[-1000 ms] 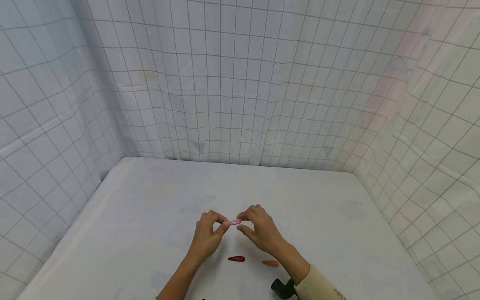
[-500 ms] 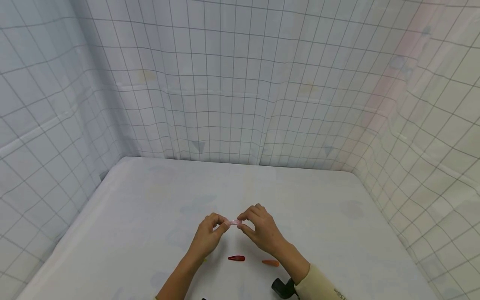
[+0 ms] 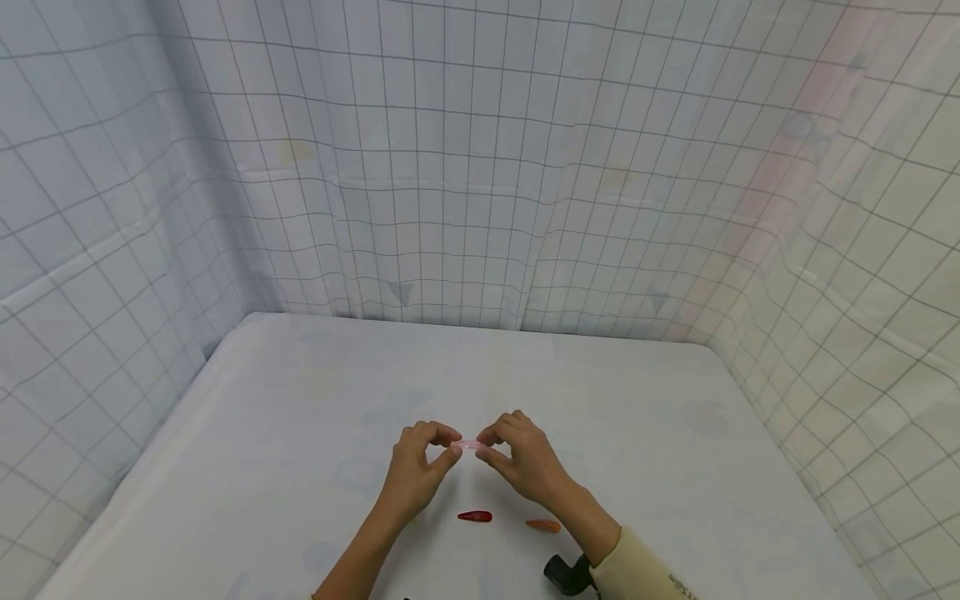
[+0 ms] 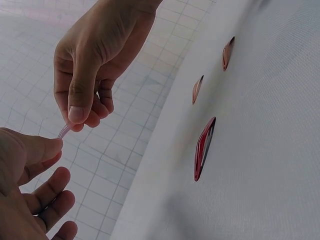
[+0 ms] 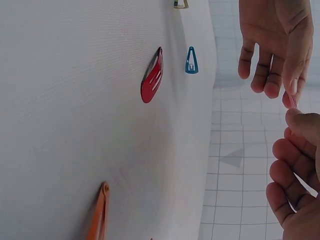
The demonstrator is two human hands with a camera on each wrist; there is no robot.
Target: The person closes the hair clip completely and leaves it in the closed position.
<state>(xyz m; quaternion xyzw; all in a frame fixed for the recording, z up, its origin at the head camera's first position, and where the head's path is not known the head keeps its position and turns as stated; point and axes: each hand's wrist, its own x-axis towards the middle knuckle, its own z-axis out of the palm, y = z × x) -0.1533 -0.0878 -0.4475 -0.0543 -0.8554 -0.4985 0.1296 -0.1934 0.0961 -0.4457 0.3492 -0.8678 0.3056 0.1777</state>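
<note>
Head view: pink clip (image 3: 469, 444) could spring away if either pinch slips on its slim ends.
My left hand (image 3: 415, 468) pinches its nine-o'clock end, my right hand (image 3: 528, 465) its three-o'clock end; its middle shows between my fingertips, red clip (image 3: 475, 517) at six o'clock.

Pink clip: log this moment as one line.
left hand: pinches one end of pink clip | right hand: pinches other end | red clip, orange clip: on table
</note>
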